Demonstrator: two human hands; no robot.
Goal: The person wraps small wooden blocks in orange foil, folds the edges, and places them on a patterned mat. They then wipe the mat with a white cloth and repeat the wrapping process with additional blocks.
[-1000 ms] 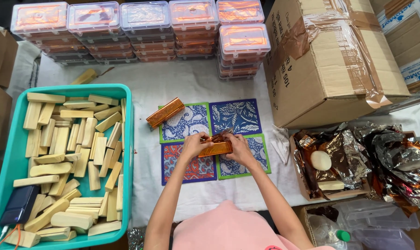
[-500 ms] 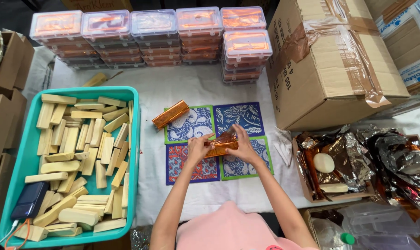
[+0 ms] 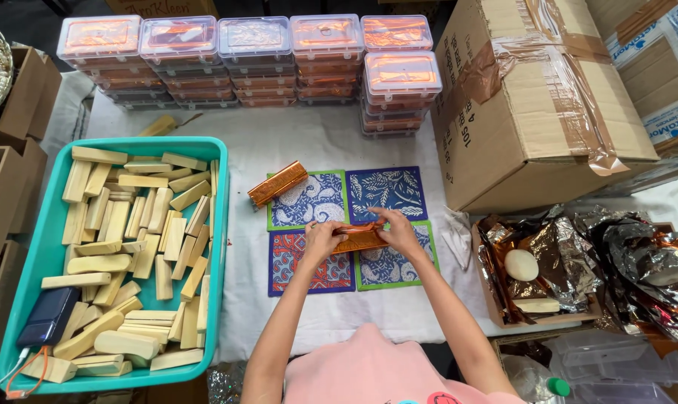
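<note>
White cloth table (image 3: 309, 142), boxes all round. Left: teal tray (image 3: 32, 247) w/ pale wood blocks (image 3: 140, 224). Centre: four patterned square mats (image 3: 387, 187); left hand (image 3: 321, 238) & right hand (image 3: 400, 232) pinch ends of copper-foil block (image 3: 360, 238) above them. Back: stacked clear lidded cases (image 3: 256, 45). Right: taped cardboard box (image 3: 533, 97), crumpled foil (image 3: 615, 247).

Bare white cloth (image 3: 309, 138) lies open between teal tray (image 3: 221, 247), stacked boxes (image 3: 256, 63) and cardboard carton (image 3: 533, 105).
</note>
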